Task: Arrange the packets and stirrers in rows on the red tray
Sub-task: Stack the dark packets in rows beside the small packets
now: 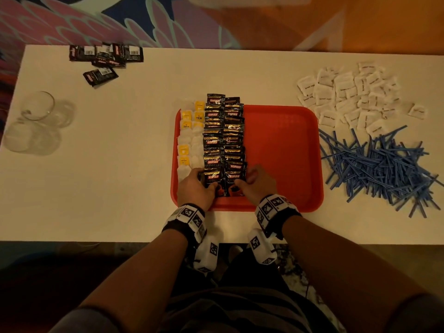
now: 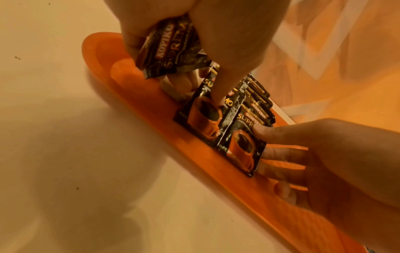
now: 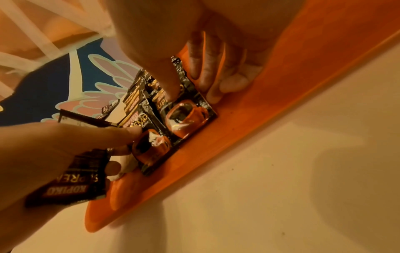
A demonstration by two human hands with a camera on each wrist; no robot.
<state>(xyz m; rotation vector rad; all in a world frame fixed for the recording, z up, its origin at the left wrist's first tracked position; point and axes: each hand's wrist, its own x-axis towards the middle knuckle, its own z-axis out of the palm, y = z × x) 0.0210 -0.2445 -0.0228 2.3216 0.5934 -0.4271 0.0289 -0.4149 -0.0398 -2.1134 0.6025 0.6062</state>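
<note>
The red tray [image 1: 281, 150] holds two rows of tea bags [image 1: 189, 140] on its left side. Beside them lie two overlapping rows of black Kopiko coffee packets [image 1: 223, 140]. My left hand [image 1: 206, 186] is at the near end of the left coffee row. It grips a spare coffee packet [image 2: 171, 49] in its palm while its index finger presses the nearest packet [image 2: 201, 119]. My right hand [image 1: 242, 181] is at the near end of the right row. Its thumb presses the last packet [image 3: 188, 116], with its fingertips [image 3: 210, 95] on the tray against that packet's edge.
White sugar packets [image 1: 355, 97] are heaped on the table at the back right, with a pile of blue stirrers [image 1: 384, 169] in front of them. Loose black packets [image 1: 105, 56] lie at the back left. Clear glasses [image 1: 38, 121] stand at the left edge.
</note>
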